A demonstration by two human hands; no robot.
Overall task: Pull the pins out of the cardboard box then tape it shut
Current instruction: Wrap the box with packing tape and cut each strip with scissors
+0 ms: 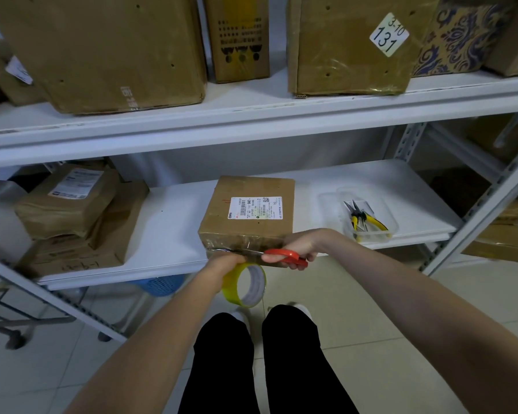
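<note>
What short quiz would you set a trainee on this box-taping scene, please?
1. True or false: the right hand holds the red-handled scissors at the front edge of the cardboard box.
2. Where are the yellow-handled pliers? A) in the clear tray to the right of the box; B) on top of the box; C) on the floor.
3. Fill in the blank: the left hand holds a yellow roll of ____.

Key: 1 true; 2 A; 3 tape.
</note>
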